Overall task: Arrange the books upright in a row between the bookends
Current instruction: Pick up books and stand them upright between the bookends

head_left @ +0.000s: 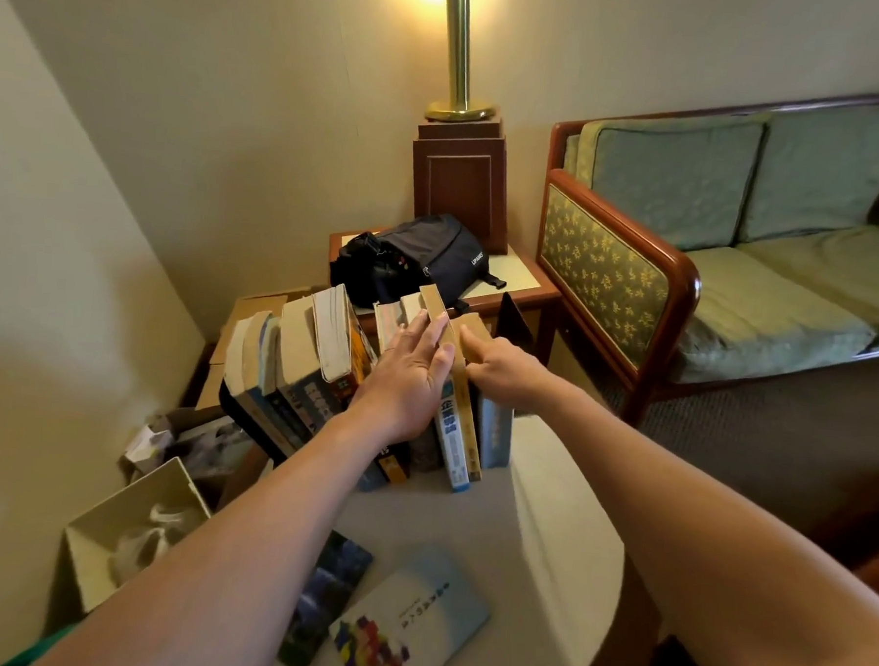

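A row of books [298, 371] stands on a round pale table [559, 537], spines toward me. The left ones lean leftward against a black bookend [230, 408]. A second black bookend [513, 319] stands at the right end. My left hand [407, 377] lies flat, fingers together, against the side of a blue-spined book [451, 450] in the middle. My right hand [502, 369] pinches the top of a tan-edged book [470, 334] just right of it. Two more books lie flat near me: a dark one [332, 587] and a light blue one [412, 616].
Behind the row is a side table [516, 278] with a black bag [416, 260] and a brass lamp [459, 53] on a wooden base. A green sofa [737, 256] stands at right. Cardboard boxes [127, 520] sit on the floor at left.
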Tool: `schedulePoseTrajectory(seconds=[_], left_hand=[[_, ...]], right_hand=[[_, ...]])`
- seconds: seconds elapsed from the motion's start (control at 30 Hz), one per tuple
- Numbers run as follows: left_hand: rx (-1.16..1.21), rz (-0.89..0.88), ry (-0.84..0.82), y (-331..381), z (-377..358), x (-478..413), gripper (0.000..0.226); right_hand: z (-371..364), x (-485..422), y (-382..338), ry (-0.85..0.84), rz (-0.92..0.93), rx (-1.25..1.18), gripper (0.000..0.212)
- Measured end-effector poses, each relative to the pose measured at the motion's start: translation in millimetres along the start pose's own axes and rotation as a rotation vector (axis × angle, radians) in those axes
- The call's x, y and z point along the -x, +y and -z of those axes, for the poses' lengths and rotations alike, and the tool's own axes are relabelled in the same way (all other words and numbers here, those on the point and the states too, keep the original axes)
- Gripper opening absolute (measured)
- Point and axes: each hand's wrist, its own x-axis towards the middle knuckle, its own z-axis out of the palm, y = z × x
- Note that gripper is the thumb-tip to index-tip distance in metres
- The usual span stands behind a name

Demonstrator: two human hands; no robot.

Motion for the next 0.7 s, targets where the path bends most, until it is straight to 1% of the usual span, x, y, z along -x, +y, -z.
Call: schedulePoseTrajectory(seconds=[0.07, 0.13, 0.53, 0.6, 0.7], left_hand=[[-0.005, 0.01, 0.0, -0.9, 1.3, 1.3, 0.056], [-0.004, 0.018, 0.002, -1.4, 1.4, 2.2, 0.056], [0.014, 0.007, 0.026, -1.7, -1.3, 1.0, 0.056], [0.029, 0.008, 0.027, -2.4, -1.8, 0.7, 0.056], [0.048, 0.018, 0.03, -2.7, -2.8, 0.4, 0.055]], right_hand=[[-0.7, 3.6, 2.0, -0.069, -0.021, -0.218, 0.063], [-4.2, 8.8, 4.6, -0.077, -0.05, -0.33, 0.06], [-26.6, 36.9, 7.9, 0.11, -0.013, -0.288, 0.054], [-30.1, 47.5, 6.0, 0.148, 0.004, -0.295, 0.059], [-39.0, 66.8, 8.2, 0.226, 0.042, -0.265, 0.074]])
